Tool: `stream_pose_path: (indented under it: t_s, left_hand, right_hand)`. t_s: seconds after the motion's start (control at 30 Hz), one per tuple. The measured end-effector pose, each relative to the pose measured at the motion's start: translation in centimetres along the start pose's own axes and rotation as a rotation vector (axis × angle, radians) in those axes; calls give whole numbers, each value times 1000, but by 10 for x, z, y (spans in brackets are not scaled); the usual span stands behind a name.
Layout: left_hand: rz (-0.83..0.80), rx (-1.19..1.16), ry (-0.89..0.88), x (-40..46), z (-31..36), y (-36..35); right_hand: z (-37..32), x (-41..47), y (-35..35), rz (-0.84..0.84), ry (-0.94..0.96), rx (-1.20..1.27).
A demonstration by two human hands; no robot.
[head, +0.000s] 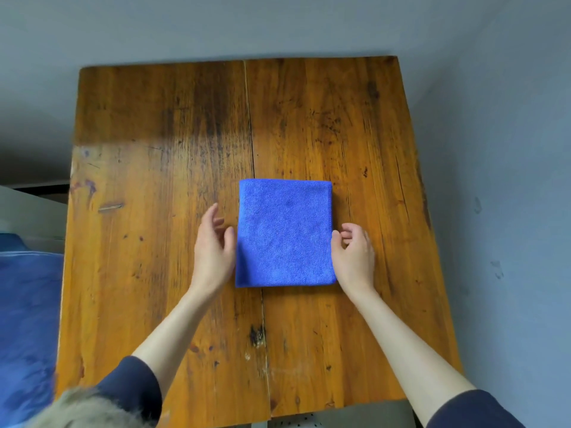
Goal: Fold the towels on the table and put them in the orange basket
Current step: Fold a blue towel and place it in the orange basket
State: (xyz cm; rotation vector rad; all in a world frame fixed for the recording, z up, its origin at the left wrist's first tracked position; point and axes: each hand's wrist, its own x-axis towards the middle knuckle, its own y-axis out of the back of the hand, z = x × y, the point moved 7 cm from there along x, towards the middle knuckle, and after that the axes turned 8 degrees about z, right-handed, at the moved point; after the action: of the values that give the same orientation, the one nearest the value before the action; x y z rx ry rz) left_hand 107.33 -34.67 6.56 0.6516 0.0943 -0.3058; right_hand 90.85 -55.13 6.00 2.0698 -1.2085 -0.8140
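The left hand point(213, 248) stands just beside the left edge of the blue towel point(285, 233), at about 9 o'clock from it. Its grip is open: the fingers are nearly straight and spread a little, the thumb points toward the towel edge, and it holds nothing. If the thumb touches the cloth I cannot tell.

The right hand point(355, 253) is at 3 o'clock from the towel, at its right edge. Here the fingers are loosely curled and the fingertips point(336, 235) come to the border of the cloth, but the grip does not clearly close around it; it looks relaxed and half open.

The towel lies flat, folded to a neat rectangle, a little right of the middle of the wooden bench point(154, 180), across the dark seam point(250, 125) that runs between the two boards. Both forearms reach in from 6 o'clock, with dark blue sleeves point(136, 387) at the upper arms.

At 9 o'clock from the bench, past its left edge, there is a blue cloth surface point(27, 319), blurred. Grey wall point(494, 118) is behind the bench at 12 and 3 o'clock
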Motion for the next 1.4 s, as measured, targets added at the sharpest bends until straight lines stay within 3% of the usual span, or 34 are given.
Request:
stream_pose_path:
  t_s: [0.07,0.17,0.37,0.53,0.97,1.23,1.4]
  left_hand:
    - [-17,16,157,9,-8,0]
    - [-125,37,209,11,-10,-9]
    - [-231,61,270,15,-7,-22]
    - [-292,23,355,19,-9,-28]
    - [-401,-247,629,-14,-4,-21]
    - [-281,-372,639,-57,11,49]
    - [-109,-516,563,-91,22,137]
  right_hand:
    - [4,9,-6,-68,-149,28]
    - [11,16,-18,-161,-302,48]
    - [14,23,-31,-223,-337,-28]
    - [8,23,-33,-315,-428,155]
    - [-2,10,-26,-599,-397,313]
    - [-53,-29,2,-834,-300,341]
    - [-134,-71,10,-944,-93,317]
